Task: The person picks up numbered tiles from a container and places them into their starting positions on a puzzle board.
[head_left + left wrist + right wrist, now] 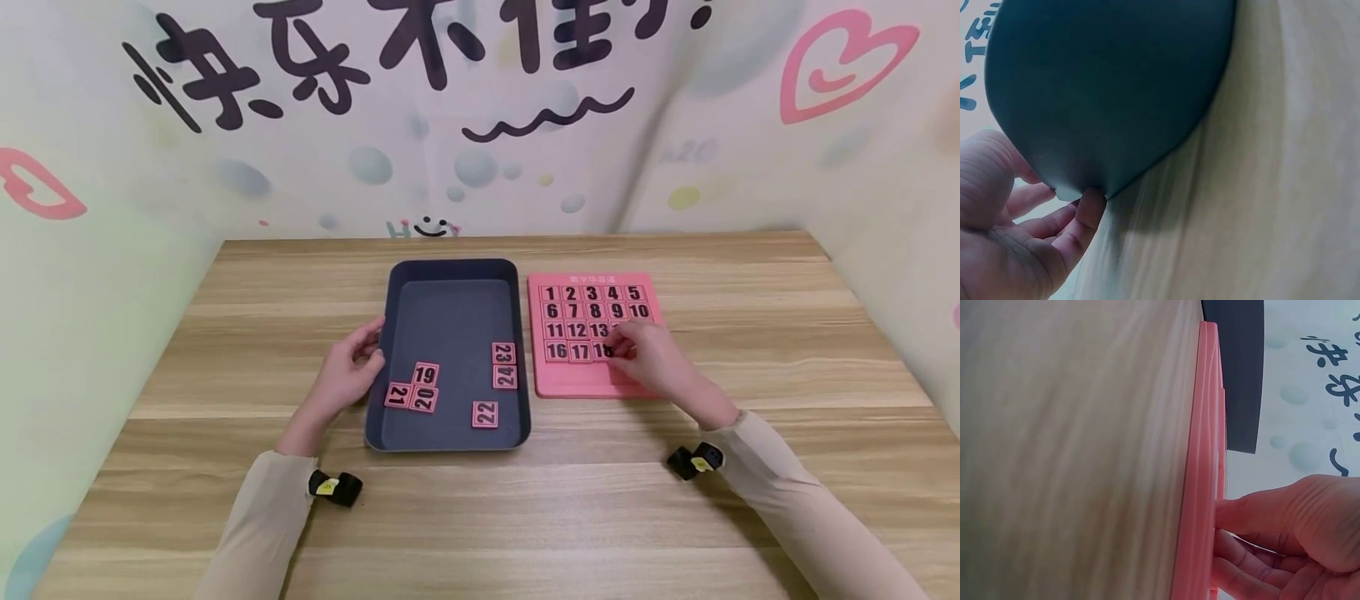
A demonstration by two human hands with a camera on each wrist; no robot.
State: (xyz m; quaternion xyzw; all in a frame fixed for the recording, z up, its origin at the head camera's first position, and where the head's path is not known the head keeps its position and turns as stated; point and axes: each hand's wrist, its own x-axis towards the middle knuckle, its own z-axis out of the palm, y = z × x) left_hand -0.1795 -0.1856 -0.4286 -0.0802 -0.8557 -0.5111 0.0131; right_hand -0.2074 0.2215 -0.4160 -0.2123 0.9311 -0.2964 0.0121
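My left hand [351, 367] holds the left wall of a dark grey rectangular tray [450, 317], with fingertips along its outer side and lower edge in the left wrist view. Inside the tray lie loose pink number tiles, among them 19 [425, 374], 22 [485, 414] and 23 [503, 353]. To the right is a pink number puzzle board [558, 386] filled with rows of tiles. Over its fourth row, my right hand [651, 357] pinches tile 18 [601, 351] between thumb and fingers, partly covering it. The hand also hides the tiles near the right end of the third row.
Tray and board stand side by side on a wood-grain table [570, 517], a narrow gap between them. A printed wall [315, 183] rises behind the table's back edge. Black cameras are strapped to both wrists.
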